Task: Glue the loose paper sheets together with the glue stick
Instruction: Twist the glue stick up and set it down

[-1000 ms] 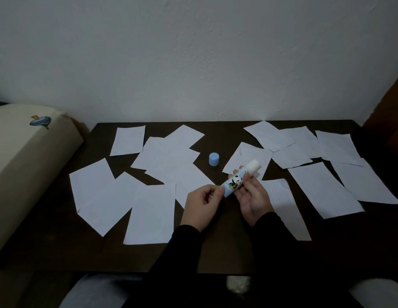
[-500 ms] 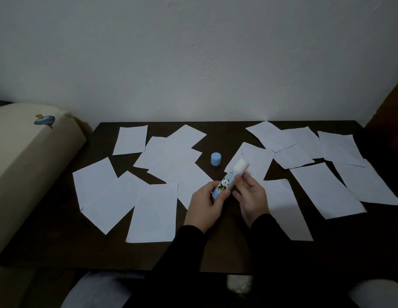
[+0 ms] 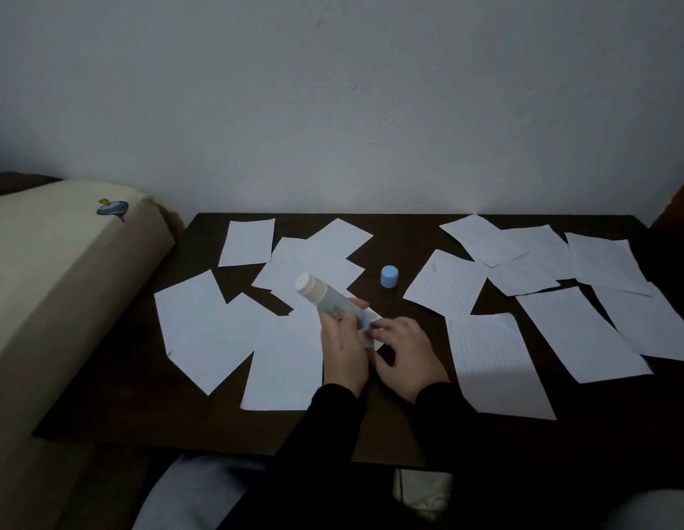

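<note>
- Head view, hands first: left hand (image 3: pixel 342 351) wrapped around the lower barrel of the glue stick (image 3: pixel 330 302), tilting it up and to the far left, uncapped pale tip pointing away from the body.
- Right hand (image 3: pixel 407 351) just beside the left, fingertips (image 3: pixel 374 330) at the blue base end of the stick, seemingly pinching it; exact hold too blurred to tell for sure.
- Both sleeves (image 3: pixel 329 426) dark, reaching in from the near edge.
- Blue cap (image 3: pixel 389 276) standing alone on the dark table (image 3: pixel 103 407), far right of the hands, apart from the stick.
- Left group of paper sheets (image 3: pixel 286 361): plain white, overlapping one another, spread left of the hands; the stick hovering above their near-right part.
- One single sheet (image 3: pixel 248 242) lying far left, beside the group.
- Right group of sheets (image 3: pixel 577 330): several overlapping along the far right, some faintly lined.
- Lined sheet (image 3: pixel 493 365) lying just right of the right hand, near edge of the table.
- Cream cushion (image 3: pixel 46 285) with a small blue print to the left of the table.
- White wall (image 3: pixel 332 89) behind.
</note>
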`<state>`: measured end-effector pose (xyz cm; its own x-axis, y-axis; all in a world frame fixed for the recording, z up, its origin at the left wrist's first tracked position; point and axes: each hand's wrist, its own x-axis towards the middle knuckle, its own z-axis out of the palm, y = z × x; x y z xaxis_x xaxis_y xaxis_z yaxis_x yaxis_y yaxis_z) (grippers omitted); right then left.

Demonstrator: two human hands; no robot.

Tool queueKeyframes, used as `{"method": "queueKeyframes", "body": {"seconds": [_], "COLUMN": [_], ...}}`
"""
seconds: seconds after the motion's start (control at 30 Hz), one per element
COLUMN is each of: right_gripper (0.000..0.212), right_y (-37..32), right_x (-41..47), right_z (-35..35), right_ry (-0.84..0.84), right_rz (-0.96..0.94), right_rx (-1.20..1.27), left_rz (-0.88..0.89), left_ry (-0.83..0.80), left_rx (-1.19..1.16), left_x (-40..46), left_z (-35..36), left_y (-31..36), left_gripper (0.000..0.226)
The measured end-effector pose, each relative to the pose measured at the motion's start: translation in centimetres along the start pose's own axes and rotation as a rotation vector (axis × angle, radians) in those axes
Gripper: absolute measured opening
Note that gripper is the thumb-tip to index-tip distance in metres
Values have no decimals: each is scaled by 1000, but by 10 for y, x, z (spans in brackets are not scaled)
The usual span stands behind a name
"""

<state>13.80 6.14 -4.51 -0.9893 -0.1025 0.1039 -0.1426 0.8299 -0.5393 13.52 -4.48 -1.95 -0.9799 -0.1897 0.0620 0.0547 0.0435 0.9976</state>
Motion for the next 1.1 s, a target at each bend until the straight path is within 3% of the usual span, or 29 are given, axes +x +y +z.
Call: {"method": "queueKeyframes", "body": {"seconds": [0.1,0.17,0.27,0.8,1.03,1.1], "right_gripper": [35,36,36,39,41,43], "right_y": [2,2,0,30,38,37], "right_x": [-1,-1,-1,-33,-38,-37], "right_z": [2,2,2,-38,-42,-39], "right_ry": [23,19,39,-83,-122,-123], "right_rz": [-12,20,70,95,73,63], "right_rx": [18,7,-28,-143,-98,-95], "left_rz": [-74,-98,-98,-64,148,139], "left_ry": [-1,-8,5,88,129,105], "left_rx": [117,399,753,682,1051,1081], "left_x": [16,27,34,21,15,14], "left_z": [-19,-43,-77,-84,-81,-82], "left_y": [9,0,-24,-38,-26,-22], "left_gripper": [33,48,50,46,42,41]}}
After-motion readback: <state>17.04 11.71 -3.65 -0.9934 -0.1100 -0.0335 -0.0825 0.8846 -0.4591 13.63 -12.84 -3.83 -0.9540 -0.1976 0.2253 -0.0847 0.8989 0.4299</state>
